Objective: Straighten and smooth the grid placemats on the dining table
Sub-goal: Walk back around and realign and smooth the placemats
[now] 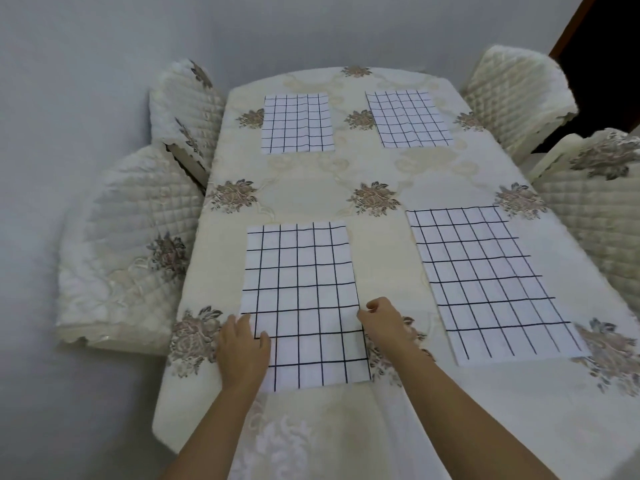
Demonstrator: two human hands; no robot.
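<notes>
Head | left hand [242, 344] flat on near-left placemat [304, 289], left edge | right hand [381, 320] pinches right edge | near-right placemat [491, 282] apart

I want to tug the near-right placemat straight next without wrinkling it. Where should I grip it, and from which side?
Probably pinch the near-right placemat at its two near corners, coming from the near edge of the table. It lies flat and thin, so only edges offer a hold, and its short near edge faces you; corners held apart keep it taut.
</notes>
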